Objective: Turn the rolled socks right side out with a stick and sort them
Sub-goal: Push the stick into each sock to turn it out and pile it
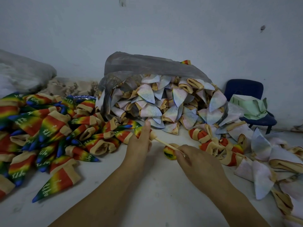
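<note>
My left hand [141, 141] grips a rainbow sock [138, 131] whose beige cuff end [153, 135] sits on the tip of a thin pale stick [165, 144]. My right hand [195, 163] pinches the other end of that stick. A small rolled rainbow sock [169, 153] lies on the white surface just under the stick, beside my right fingers. A pile of rainbow socks turned right side out [45, 133] spreads over the left. Pale inside-out socks [164, 104] spill from a clear plastic bag [147, 66] at the centre back.
More rolled red and beige socks [213, 143] and pale inside-out ones [265, 163] lie at the right. A dark blue chair [246, 90] with green paper stands at the back right. Another filled plastic bag [21, 72] sits at the back left against the wall.
</note>
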Demonstrator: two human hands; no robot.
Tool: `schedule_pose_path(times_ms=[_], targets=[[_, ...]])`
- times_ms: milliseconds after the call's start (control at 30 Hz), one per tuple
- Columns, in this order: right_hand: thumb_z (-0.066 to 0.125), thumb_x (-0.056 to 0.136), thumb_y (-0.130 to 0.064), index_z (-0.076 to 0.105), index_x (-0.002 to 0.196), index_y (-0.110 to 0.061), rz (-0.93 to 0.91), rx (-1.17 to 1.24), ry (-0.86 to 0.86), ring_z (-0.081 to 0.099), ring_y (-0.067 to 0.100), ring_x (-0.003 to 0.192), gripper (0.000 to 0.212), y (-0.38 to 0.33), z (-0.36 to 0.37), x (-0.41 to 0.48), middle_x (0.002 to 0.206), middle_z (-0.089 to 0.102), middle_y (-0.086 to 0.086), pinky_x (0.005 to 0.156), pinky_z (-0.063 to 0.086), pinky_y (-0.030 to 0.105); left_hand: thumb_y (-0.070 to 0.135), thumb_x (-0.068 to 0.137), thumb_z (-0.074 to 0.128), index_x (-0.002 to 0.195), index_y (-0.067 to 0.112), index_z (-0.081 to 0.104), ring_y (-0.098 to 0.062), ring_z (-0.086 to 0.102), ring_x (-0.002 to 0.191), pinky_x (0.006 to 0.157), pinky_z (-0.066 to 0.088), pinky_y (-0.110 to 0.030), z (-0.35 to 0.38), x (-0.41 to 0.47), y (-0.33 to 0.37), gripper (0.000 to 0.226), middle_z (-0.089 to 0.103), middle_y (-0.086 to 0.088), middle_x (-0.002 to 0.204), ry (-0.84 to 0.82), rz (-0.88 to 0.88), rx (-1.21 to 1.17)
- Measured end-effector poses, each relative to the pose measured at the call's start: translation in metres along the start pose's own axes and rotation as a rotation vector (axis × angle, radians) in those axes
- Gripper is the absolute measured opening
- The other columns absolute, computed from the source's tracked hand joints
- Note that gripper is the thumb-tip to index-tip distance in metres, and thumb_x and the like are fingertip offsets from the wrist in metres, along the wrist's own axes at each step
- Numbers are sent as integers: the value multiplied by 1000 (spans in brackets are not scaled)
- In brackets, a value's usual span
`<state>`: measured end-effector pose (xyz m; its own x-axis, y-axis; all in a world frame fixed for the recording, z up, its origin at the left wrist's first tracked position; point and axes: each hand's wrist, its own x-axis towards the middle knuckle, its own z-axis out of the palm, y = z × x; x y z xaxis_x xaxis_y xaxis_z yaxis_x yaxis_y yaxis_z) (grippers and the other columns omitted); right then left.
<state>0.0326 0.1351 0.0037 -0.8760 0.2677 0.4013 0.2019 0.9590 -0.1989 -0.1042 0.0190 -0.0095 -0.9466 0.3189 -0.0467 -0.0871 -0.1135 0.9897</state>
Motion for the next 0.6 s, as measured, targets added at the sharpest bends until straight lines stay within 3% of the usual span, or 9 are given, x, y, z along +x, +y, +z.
schedule_pose_path(times_ms=[100,200,333,400,467,600], targets=[[27,97,-48,37,83,-41,-44,9,-13,42,4,55,19,0,2,1,62,39,-14,47,23,20,58,91,56,83,15,66,-9,40,47,47,34,-21,-2,3,-1,45,45,4,54,-38,-35,-99],[26,95,-51,40,81,-40,-80,21,-32,42,7,57,23,0,4,3,62,40,-13,49,27,21,43,98,54,71,18,72,-11,28,40,42,20,-24,0,1,-2,41,36,0,45,-205,-75,-194],[36,94,-51,39,68,-43,-109,89,-27,47,5,59,28,5,-2,2,54,41,-12,46,24,21,37,99,50,56,20,61,-11,23,39,48,12,-28,0,-3,1,47,31,0,44,-332,-87,-252],[35,93,-54,47,69,-45,-104,109,-36,49,5,61,28,5,-4,1,55,44,-12,46,27,21,38,98,49,52,20,55,-12,22,40,46,14,-27,2,-5,3,50,30,0,46,-316,-102,-226],[32,92,-55,59,86,-37,-72,139,-31,49,7,57,33,1,-1,1,58,50,-10,50,34,23,40,99,50,52,18,51,-11,23,39,40,20,-22,6,-6,5,52,28,1,48,-232,-93,-204],[34,94,-54,61,95,-31,101,292,14,53,7,59,35,-20,17,-2,62,56,-6,54,40,29,50,100,44,57,17,40,-9,26,35,37,24,-21,13,-6,8,54,31,4,46,-125,-12,-147]])
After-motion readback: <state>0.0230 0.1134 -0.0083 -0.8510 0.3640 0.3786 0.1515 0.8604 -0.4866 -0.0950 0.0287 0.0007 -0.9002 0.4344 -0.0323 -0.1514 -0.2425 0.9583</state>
